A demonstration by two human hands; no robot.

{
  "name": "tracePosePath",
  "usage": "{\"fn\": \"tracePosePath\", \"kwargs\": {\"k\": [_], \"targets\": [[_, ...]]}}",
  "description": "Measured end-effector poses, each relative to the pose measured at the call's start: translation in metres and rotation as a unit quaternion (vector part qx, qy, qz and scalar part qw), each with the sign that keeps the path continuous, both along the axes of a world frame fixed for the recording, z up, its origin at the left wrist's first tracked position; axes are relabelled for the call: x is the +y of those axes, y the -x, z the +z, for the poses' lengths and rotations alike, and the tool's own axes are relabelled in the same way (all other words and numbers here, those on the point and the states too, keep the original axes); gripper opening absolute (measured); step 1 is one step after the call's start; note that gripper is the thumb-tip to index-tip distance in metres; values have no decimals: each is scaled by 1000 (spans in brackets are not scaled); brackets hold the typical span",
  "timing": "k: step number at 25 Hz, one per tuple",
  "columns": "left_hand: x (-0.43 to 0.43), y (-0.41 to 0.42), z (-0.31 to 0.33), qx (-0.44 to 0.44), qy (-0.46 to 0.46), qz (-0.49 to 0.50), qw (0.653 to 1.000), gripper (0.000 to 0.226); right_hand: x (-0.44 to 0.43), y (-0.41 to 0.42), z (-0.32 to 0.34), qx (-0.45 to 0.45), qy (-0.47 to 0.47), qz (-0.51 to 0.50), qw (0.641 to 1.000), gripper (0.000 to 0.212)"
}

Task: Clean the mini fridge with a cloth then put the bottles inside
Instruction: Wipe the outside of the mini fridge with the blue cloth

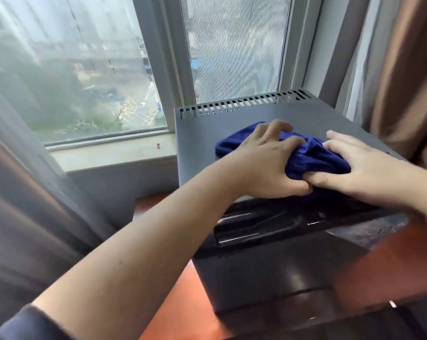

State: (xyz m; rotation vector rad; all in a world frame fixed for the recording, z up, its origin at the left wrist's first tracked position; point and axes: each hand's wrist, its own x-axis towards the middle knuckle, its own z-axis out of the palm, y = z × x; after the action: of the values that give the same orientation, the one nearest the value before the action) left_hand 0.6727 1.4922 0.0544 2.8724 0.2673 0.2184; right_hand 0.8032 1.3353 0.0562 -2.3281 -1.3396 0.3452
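Note:
A dark grey mini fridge (202, 133) stands on an orange-brown surface by the window, with vent slots along its far top edge and a glossy black door facing me. A bunched dark blue cloth (315, 158) lies on the fridge's top near the front edge. My left hand (264, 160) presses down on the cloth's left part, fingers curled into it. My right hand (369, 168) grips the cloth's right part, thumb tucked under. No bottles are in view.
A window (89, 69) with a grey sill (114, 153) is behind and left of the fridge. Brown curtains hang at the left (23, 217) and right (404, 82). The orange-brown surface (183, 303) shows in front of the fridge.

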Motion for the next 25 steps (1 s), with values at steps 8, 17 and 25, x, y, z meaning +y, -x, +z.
{"fn": "tracePosePath", "kwargs": {"k": [8,17,25], "targets": [[86,32,-1,1,142,92,986,72,118,15,5,33,1,31,999,40],[80,152,-10,-69,137,92,984,29,140,110,-18,0,-66,141,988,67],[9,52,2,-11,132,-21,991,47,22,47,-27,-2,-128,8,992,61]]}}
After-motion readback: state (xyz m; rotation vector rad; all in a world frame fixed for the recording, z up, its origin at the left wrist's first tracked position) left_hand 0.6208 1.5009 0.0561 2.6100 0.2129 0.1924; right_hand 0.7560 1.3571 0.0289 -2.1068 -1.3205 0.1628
